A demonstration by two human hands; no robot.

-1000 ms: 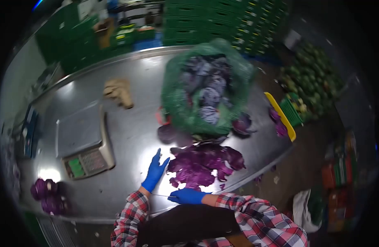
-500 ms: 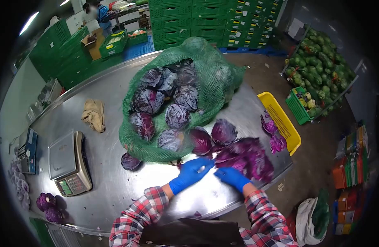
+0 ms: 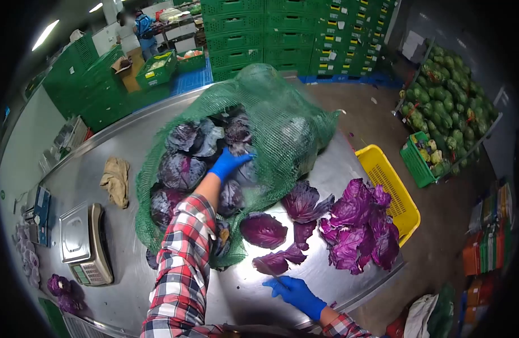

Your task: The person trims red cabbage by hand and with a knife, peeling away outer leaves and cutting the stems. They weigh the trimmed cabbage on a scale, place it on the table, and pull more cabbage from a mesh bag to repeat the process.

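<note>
My left hand [image 3: 228,163] reaches into the green mesh sack [image 3: 152,163], its fingers spread over a red cabbage [image 3: 247,173] among several others. A dark cabbage [image 3: 182,170] lies left of my wrist. Near the table's front edge, my right hand [image 3: 297,295] is closed around a knife [image 3: 278,276], of which only a thin part shows; the handle is hidden in the fist. Just beyond the knife lies a loose purple leaf [image 3: 277,261]. Another leaf [image 3: 264,230] and a partly opened cabbage [image 3: 302,201] are farther back. A heap of purple leaves [image 3: 358,231] sits to the right.
A yellow crate [image 3: 390,188] stands against the table's right edge. On the left of the metal table [image 3: 132,281] are a scale [image 3: 84,245], a brown cloth [image 3: 116,181] and small purple heads [image 3: 65,293]. Green crates [image 3: 287,36] are stacked behind; another person stands far back left.
My left hand has moved from the table's front into the sack. My right hand has drawn back toward me and left. The leaves now lie heaped farther right, with separate leaves before the sack.
</note>
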